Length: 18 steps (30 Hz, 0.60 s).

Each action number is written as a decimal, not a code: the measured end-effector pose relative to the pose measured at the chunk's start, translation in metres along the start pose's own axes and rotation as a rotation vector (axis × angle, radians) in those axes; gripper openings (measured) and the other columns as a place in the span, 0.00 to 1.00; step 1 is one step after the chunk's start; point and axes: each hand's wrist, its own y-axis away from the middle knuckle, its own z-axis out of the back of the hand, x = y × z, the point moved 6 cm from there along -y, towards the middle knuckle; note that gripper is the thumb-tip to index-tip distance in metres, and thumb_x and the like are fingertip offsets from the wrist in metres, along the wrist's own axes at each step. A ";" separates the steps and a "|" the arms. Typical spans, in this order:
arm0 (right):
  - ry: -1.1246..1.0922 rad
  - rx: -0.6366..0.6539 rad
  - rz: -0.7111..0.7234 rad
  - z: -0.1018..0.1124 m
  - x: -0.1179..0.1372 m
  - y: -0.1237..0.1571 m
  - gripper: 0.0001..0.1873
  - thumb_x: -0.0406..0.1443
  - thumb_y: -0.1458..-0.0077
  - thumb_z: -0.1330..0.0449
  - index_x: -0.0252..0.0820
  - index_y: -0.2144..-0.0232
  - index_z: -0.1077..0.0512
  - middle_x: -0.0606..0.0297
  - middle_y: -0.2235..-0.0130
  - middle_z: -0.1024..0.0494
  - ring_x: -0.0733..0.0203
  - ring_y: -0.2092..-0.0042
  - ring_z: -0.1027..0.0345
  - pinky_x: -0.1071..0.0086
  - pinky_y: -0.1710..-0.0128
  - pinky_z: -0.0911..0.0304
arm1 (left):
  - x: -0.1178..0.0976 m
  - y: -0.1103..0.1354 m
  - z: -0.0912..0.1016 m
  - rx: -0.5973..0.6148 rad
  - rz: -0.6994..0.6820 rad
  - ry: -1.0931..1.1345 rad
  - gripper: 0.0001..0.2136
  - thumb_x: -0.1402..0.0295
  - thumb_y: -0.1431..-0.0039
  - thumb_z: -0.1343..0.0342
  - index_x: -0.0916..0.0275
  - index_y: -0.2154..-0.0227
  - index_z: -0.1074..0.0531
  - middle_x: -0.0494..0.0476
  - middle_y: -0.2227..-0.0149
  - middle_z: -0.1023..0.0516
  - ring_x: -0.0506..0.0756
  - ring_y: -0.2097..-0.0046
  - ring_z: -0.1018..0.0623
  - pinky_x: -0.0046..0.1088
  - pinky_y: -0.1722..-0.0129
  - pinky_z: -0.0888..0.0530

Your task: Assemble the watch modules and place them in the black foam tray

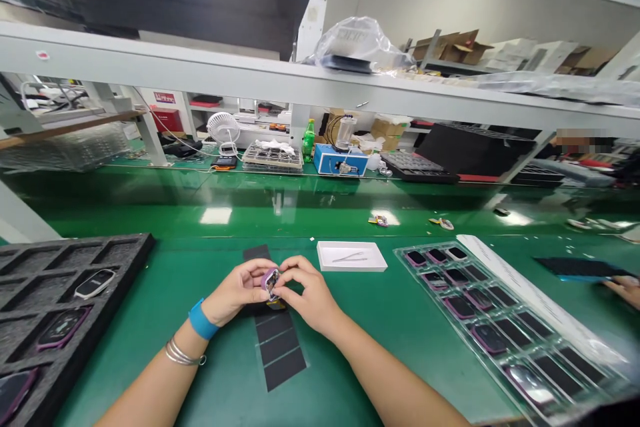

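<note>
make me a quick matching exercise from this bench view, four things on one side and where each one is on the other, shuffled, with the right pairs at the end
Column one
1. purple watch case
2. white box
3. black panelled strip
4. clear plastic tray

Column two
A. alongside a long white strip
B. in the left hand, with the right hand at it
C. beyond the right hand, with tweezers inside
D. flat on the green bench, partly hidden by the hands

Right pairs: 1-B, 2-C, 3-D, 4-A
</note>
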 end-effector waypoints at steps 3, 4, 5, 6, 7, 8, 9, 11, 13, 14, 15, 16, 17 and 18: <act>0.019 0.030 -0.003 0.000 -0.001 0.000 0.03 0.30 0.52 0.37 0.44 0.73 0.28 0.64 0.60 0.31 0.62 0.54 0.36 0.65 0.51 0.41 | 0.002 -0.001 0.000 0.011 0.003 -0.006 0.20 0.75 0.62 0.33 0.61 0.61 0.26 0.55 0.64 0.23 0.52 0.63 0.26 0.26 0.63 0.29; 0.027 0.033 0.000 0.000 -0.002 0.000 0.03 0.31 0.52 0.37 0.43 0.73 0.28 0.64 0.60 0.32 0.61 0.54 0.36 0.65 0.51 0.41 | 0.003 -0.001 0.000 0.010 0.003 -0.002 0.20 0.75 0.62 0.34 0.61 0.61 0.26 0.55 0.64 0.23 0.52 0.63 0.26 0.25 0.63 0.29; 0.036 0.033 0.005 0.000 -0.001 0.000 0.03 0.31 0.52 0.37 0.43 0.73 0.29 0.64 0.59 0.32 0.61 0.54 0.36 0.65 0.51 0.41 | 0.003 -0.001 0.000 0.008 0.004 0.007 0.20 0.75 0.61 0.34 0.60 0.61 0.26 0.55 0.64 0.23 0.51 0.63 0.26 0.25 0.63 0.29; 0.046 0.030 0.012 -0.001 -0.001 0.001 0.03 0.31 0.52 0.38 0.43 0.73 0.29 0.64 0.59 0.32 0.61 0.53 0.36 0.65 0.51 0.41 | 0.004 -0.001 0.000 0.004 0.007 0.017 0.20 0.75 0.61 0.34 0.60 0.61 0.26 0.54 0.63 0.23 0.51 0.63 0.26 0.24 0.63 0.29; 0.057 0.027 0.022 -0.002 0.000 0.001 0.03 0.31 0.51 0.38 0.43 0.73 0.29 0.64 0.59 0.32 0.61 0.53 0.37 0.65 0.51 0.42 | 0.005 -0.001 0.000 -0.004 0.010 0.027 0.20 0.75 0.61 0.34 0.60 0.61 0.26 0.54 0.63 0.23 0.51 0.63 0.25 0.24 0.63 0.29; 0.068 0.027 0.034 -0.003 0.002 0.001 0.03 0.31 0.51 0.38 0.43 0.72 0.29 0.64 0.59 0.32 0.61 0.54 0.37 0.65 0.51 0.42 | 0.005 -0.002 0.000 -0.011 0.013 0.035 0.19 0.75 0.61 0.34 0.60 0.61 0.26 0.54 0.63 0.23 0.52 0.64 0.25 0.24 0.64 0.29; 0.079 0.029 0.050 -0.003 0.004 0.001 0.03 0.31 0.50 0.39 0.43 0.72 0.30 0.64 0.59 0.31 0.61 0.54 0.37 0.66 0.51 0.42 | 0.005 -0.002 0.000 -0.018 0.017 0.042 0.19 0.75 0.61 0.34 0.60 0.61 0.26 0.55 0.63 0.23 0.52 0.64 0.25 0.25 0.64 0.29; 0.105 0.036 0.089 -0.002 0.009 0.000 0.02 0.32 0.48 0.40 0.43 0.71 0.31 0.64 0.60 0.31 0.61 0.54 0.37 0.66 0.51 0.42 | 0.005 -0.002 0.001 -0.032 0.015 0.055 0.20 0.75 0.60 0.34 0.61 0.60 0.27 0.55 0.63 0.23 0.52 0.64 0.25 0.25 0.63 0.29; 0.152 -0.021 0.094 0.010 0.008 -0.003 0.02 0.33 0.46 0.42 0.43 0.71 0.32 0.64 0.62 0.30 0.61 0.56 0.37 0.67 0.54 0.41 | 0.003 -0.001 0.002 -0.051 0.006 0.077 0.20 0.74 0.59 0.34 0.61 0.60 0.28 0.56 0.62 0.22 0.53 0.61 0.24 0.26 0.61 0.29; 0.195 -0.086 0.066 0.022 0.004 -0.005 0.03 0.34 0.45 0.44 0.43 0.71 0.33 0.64 0.64 0.30 0.61 0.58 0.36 0.67 0.56 0.40 | 0.001 -0.001 0.003 -0.059 0.004 0.089 0.20 0.73 0.59 0.34 0.61 0.59 0.28 0.57 0.61 0.22 0.54 0.60 0.24 0.27 0.59 0.29; 0.258 -0.164 0.016 0.036 -0.002 -0.007 0.04 0.34 0.44 0.45 0.42 0.71 0.33 0.63 0.66 0.30 0.60 0.60 0.36 0.66 0.58 0.40 | 0.000 -0.001 0.003 -0.066 0.001 0.102 0.20 0.72 0.58 0.34 0.61 0.59 0.29 0.58 0.60 0.22 0.55 0.59 0.24 0.28 0.58 0.29; 0.341 -0.237 -0.048 0.051 -0.010 -0.009 0.05 0.33 0.43 0.47 0.42 0.71 0.33 0.63 0.67 0.30 0.59 0.62 0.36 0.65 0.60 0.40 | -0.001 0.000 0.004 -0.071 0.000 0.113 0.20 0.71 0.58 0.35 0.61 0.59 0.29 0.59 0.59 0.23 0.57 0.58 0.24 0.30 0.57 0.29; 0.434 -0.288 -0.118 0.065 -0.019 -0.010 0.05 0.32 0.44 0.47 0.41 0.70 0.32 0.61 0.68 0.29 0.57 0.62 0.36 0.63 0.60 0.40 | -0.002 0.000 0.005 -0.073 -0.003 0.123 0.20 0.71 0.57 0.35 0.61 0.58 0.29 0.59 0.59 0.23 0.58 0.57 0.23 0.31 0.57 0.29; 0.520 -0.303 -0.179 0.075 -0.027 -0.011 0.05 0.30 0.44 0.48 0.39 0.69 0.31 0.59 0.67 0.29 0.55 0.61 0.36 0.61 0.59 0.40 | -0.002 0.000 0.006 -0.073 -0.005 0.131 0.20 0.71 0.57 0.35 0.61 0.58 0.29 0.59 0.59 0.22 0.58 0.57 0.23 0.32 0.57 0.28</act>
